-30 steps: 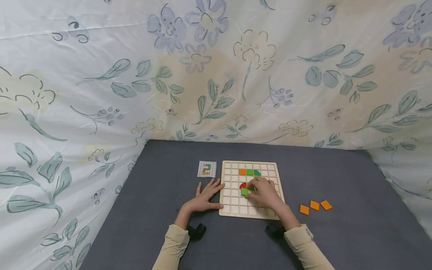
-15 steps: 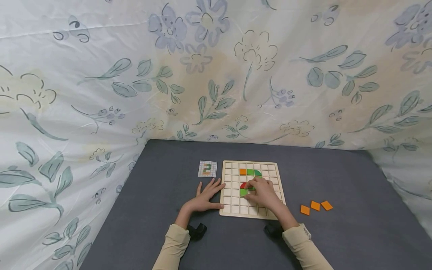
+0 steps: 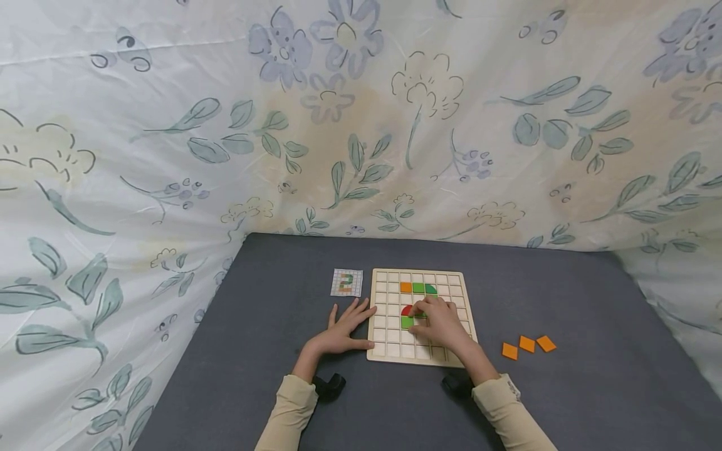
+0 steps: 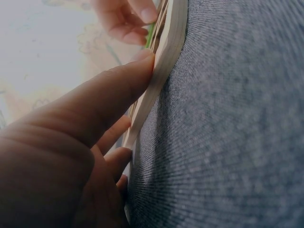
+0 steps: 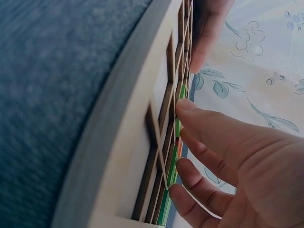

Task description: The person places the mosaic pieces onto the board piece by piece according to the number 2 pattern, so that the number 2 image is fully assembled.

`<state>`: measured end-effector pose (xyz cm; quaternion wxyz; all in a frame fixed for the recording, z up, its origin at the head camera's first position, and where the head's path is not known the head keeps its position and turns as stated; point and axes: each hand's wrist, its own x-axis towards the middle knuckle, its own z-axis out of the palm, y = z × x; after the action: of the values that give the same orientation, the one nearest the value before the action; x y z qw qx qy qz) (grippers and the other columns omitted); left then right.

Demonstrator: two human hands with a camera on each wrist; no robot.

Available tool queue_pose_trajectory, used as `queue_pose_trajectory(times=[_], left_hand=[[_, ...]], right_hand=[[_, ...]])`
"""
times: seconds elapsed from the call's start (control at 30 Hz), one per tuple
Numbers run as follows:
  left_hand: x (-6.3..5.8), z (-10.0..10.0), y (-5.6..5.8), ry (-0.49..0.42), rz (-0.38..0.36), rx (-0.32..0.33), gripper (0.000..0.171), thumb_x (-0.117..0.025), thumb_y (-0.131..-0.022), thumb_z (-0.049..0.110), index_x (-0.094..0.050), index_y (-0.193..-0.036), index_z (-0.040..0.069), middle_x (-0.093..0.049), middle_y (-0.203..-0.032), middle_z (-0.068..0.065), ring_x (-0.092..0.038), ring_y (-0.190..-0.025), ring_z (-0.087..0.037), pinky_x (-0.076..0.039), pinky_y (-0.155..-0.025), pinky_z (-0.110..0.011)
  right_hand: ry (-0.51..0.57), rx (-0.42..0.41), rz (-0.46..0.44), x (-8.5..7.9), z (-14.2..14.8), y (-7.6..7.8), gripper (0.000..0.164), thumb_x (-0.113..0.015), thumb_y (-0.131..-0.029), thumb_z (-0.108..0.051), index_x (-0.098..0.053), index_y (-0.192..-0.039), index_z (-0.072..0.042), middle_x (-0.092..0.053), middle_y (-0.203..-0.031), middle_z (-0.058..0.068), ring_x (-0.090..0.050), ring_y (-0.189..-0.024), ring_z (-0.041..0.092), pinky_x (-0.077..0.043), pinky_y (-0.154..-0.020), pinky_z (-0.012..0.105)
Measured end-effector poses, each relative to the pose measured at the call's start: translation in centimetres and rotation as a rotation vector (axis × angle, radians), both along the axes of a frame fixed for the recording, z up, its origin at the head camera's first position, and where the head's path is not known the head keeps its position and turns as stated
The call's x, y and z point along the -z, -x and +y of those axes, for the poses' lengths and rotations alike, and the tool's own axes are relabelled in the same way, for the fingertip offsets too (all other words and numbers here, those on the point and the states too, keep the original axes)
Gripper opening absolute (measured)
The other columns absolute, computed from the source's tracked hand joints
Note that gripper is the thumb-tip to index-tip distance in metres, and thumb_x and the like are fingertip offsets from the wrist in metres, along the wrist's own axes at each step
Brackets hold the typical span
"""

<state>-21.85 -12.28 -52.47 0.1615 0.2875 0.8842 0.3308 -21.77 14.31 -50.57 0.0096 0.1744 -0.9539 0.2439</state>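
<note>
A pale wooden grid board (image 3: 389, 352) lies on the table, holding several coloured tiles. The left hand (image 3: 338, 333) has its fingers spread at the board's left side, with index fingertip and thumb tip touching the edge; its thumb (image 4: 118, 85) shows on the rim in the left wrist view. Over the middle of the board, the right hand (image 3: 442, 322) has thumb and index finger at a green square tile (image 3: 407, 322), which sits flat in a cell. In the right wrist view, the thumb (image 5: 190, 107) overlaps this tile. A red rounded tile (image 3: 406, 310) lies just above it, partly hidden.
An orange tile (image 3: 406, 287), a green square (image 3: 418, 287) and a dark green rounded tile (image 3: 431, 289) form a row higher up. A pattern card (image 3: 346, 283) lies left of the board. Right of it are three loose orange tiles (image 3: 527, 344). A floral curtain (image 3: 361, 125) hangs behind.
The green square tile, tilted one second ago, has come down level into its cell below the red tile under the right hand. The left hand has stayed at the board's edge.
</note>
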Motion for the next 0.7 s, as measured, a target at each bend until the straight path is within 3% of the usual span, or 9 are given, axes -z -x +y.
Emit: queue_pose_trajectory(times=[0.7], left_hand=[[0.23, -0.11, 0.08, 0.012, 0.006, 0.001, 0.075, -0.060, -0.088, 0.043, -0.022, -0.149, 0.024, -0.008, -0.157, -0.002, 0.003, -0.144, -0.022, 0.016, -0.107, -0.058]], right_hand=[[0.013, 0.008, 0.032, 0.32, 0.16, -0.10, 0.021, -0.080, -0.071, -0.029, -0.067, -0.084, -0.019, -0.056, -0.091, -0.002, -0.051, -0.091, 0.021, -0.032, -0.084, 0.053]])
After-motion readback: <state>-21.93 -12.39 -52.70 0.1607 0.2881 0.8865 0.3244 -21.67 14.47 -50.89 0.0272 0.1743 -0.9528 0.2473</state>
